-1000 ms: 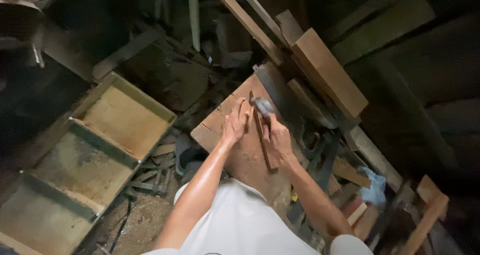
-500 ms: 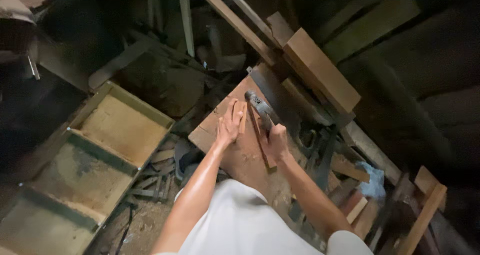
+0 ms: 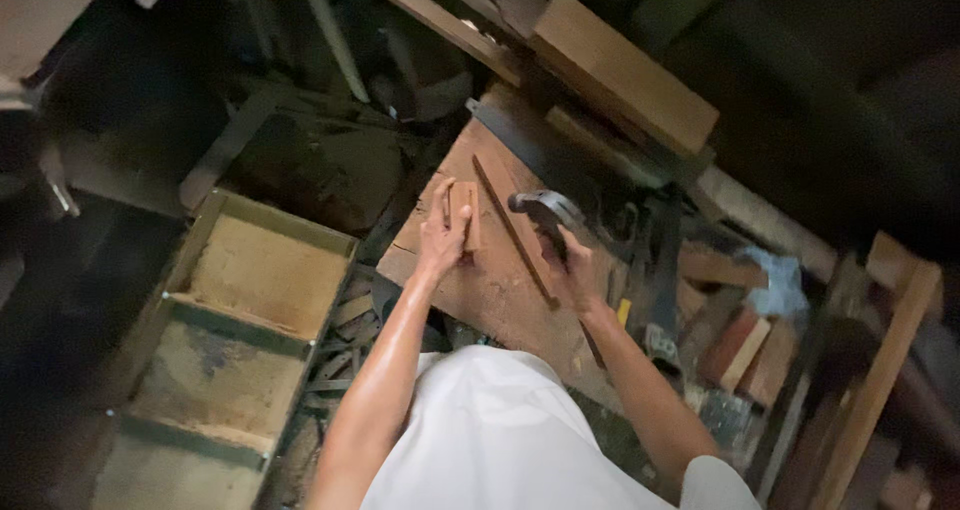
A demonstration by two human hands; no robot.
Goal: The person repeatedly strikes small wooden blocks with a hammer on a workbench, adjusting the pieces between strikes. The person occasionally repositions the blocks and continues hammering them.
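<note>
My left hand (image 3: 441, 232) presses down on a small wooden block (image 3: 465, 214) lying on a worn wooden board (image 3: 490, 270). My right hand (image 3: 576, 274) grips the handle of a claw hammer (image 3: 540, 210), its metal head raised just right of the block. A thin wooden strip (image 3: 512, 228) lies diagonally on the board between both hands. My white shirt fills the bottom of the view.
A long green wooden tray with several compartments (image 3: 215, 350) lies on the floor at left. A thick timber plank (image 3: 620, 70) and slats lean at the top. Scrap wood, bricks (image 3: 745, 350) and a blue rag (image 3: 775, 280) clutter the right side.
The view has shifted. The hammer head has dropped closer to the board, and my left hand has settled on the small block.
</note>
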